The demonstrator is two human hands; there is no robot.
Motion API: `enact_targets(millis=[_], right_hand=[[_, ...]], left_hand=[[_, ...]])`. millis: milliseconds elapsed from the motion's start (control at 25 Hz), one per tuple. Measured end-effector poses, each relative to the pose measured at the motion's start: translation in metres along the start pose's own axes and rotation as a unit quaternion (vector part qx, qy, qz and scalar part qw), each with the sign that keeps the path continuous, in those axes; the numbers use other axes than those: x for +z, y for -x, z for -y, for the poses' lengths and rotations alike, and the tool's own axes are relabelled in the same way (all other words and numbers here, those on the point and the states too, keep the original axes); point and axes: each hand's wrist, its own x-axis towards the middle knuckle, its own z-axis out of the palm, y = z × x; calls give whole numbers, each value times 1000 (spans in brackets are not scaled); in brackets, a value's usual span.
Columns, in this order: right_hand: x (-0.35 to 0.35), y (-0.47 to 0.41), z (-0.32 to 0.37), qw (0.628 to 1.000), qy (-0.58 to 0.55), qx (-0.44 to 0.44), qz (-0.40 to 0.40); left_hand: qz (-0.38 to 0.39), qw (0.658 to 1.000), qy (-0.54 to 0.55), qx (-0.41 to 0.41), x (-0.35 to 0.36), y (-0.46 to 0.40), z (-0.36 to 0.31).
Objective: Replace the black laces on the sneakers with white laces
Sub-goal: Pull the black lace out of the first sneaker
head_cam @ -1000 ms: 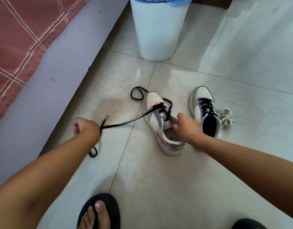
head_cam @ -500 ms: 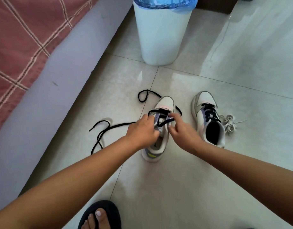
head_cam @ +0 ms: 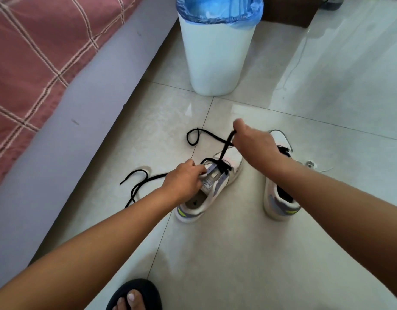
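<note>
On the tiled floor, the left hand (head_cam: 184, 179) grips the tongue of the near sneaker (head_cam: 212, 186), steadying it. The right hand (head_cam: 252, 138), fingers curled, pinches the black lace (head_cam: 224, 151) and draws it up. Best to pull straight along the eyelets while holding the shoe firm.

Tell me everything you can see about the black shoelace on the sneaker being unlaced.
The black shoelace looks flat and woven. It remains threaded through the front eyelets of the white and lilac sneaker. The right hand pinches one strand and holds it taut above the shoe; that end loops on the tiled floor beyond. The other end curls on the floor at left. The left hand grips the sneaker's tongue.
</note>
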Motion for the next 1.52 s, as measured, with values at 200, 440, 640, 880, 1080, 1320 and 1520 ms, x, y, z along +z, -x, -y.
enact_targets(millis=[200, 440, 640, 880, 1080, 1320, 1520], right_hand=[[-11, -15, 22, 994, -104, -10, -26], [20, 34, 10, 956, -193, 166, 149], [38, 58, 19, 927, -207, 204, 238], [41, 53, 21, 953, -142, 172, 204], [42, 52, 25, 970, -6, 69, 235], [36, 37, 26, 968, 62, 11, 243], [9, 15, -14, 973, 112, 40, 196]], left_hand=[[-13, 1000, -13, 6, 1, -1, 1], [-18, 1000, -12, 2, 3, 1, 2], [-14, 999, -29, 5, 4, 1, 0], [-15, 999, -33, 3, 4, 1, -1], [-28, 999, -20, -3, 8, 1, -2], [-43, 996, -72, -18, 10, 4, -5], [-40, 990, -130, -27, 13, 9, 6]])
